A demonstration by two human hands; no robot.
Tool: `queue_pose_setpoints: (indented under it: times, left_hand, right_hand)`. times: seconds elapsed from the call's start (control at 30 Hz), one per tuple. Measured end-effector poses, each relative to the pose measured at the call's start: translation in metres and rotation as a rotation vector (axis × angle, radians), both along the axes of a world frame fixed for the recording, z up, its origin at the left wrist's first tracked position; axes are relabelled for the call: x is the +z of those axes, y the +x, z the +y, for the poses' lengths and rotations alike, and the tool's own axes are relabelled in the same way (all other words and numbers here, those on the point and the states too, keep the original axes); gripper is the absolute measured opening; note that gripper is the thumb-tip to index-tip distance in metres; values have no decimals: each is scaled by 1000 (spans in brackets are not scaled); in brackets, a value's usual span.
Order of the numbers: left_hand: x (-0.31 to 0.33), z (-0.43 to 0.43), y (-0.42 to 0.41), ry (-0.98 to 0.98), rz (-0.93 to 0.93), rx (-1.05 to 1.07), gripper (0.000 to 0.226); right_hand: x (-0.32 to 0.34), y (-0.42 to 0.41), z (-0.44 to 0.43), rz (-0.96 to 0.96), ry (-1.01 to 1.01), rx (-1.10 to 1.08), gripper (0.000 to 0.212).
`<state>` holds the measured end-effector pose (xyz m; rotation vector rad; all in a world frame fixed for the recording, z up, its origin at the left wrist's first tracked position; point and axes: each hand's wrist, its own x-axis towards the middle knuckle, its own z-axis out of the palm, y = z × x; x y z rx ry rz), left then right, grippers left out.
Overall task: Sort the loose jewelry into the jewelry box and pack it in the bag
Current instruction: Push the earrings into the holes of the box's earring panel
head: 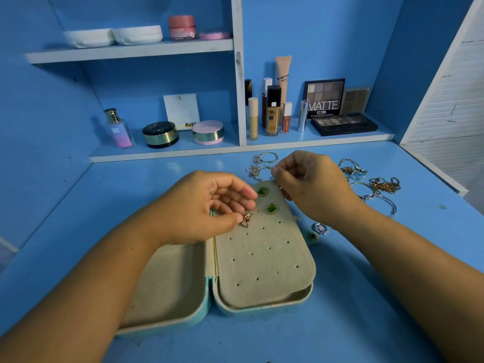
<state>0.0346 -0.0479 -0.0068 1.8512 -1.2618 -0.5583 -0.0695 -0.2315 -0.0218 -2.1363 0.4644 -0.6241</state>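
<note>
A: Where's the piece?
B: The gold earring [246,218] is small and stone-set. The left hand [207,205] pinches it between thumb and fingertips, right over the perforated panel [264,258] of the open jewelry box [178,284], on the hinge side.
A: Handling?
B: My guess is light, rigid, slick metal, with a thin post that likely bends if forced. Grip the decorated body, keep the post free and feed it straight into a hole.
A: Other hand?
B: The right hand [311,184] has its fingers curled at the panel's far edge, beside two green earrings [267,199] seated in the panel. I can't tell if it holds the edge, something tiny or nothing.
A: Remaining?
B: Plenty, I'd say. Silver chains [258,169], a gold chain [385,185] and bangles [377,199] lie loose on the desk [340,323], beyond and to the right of the box. A round sparkly piece [320,228] sits just beside it. The chains look limp and tangle-prone, so lift them near the clasp. No bag in view.
</note>
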Motion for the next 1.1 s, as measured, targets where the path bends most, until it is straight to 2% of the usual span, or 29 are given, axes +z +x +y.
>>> queue_pose_setpoints:
  times: [0.73, 0.87, 1.1]
  left_hand:
    - [-6, -7, -9, -91, -297, 12, 15]
    - [-5, -6, -10, -60, -311, -2, 9]
    - [-4, -4, -10, -12, -388, -58, 14]
  right_hand:
    - [0, 0, 1, 3, 13, -11, 16]
    - [0, 0, 1, 2, 16, -9, 16]
    - [-1, 0, 1, 11, 2, -9, 16]
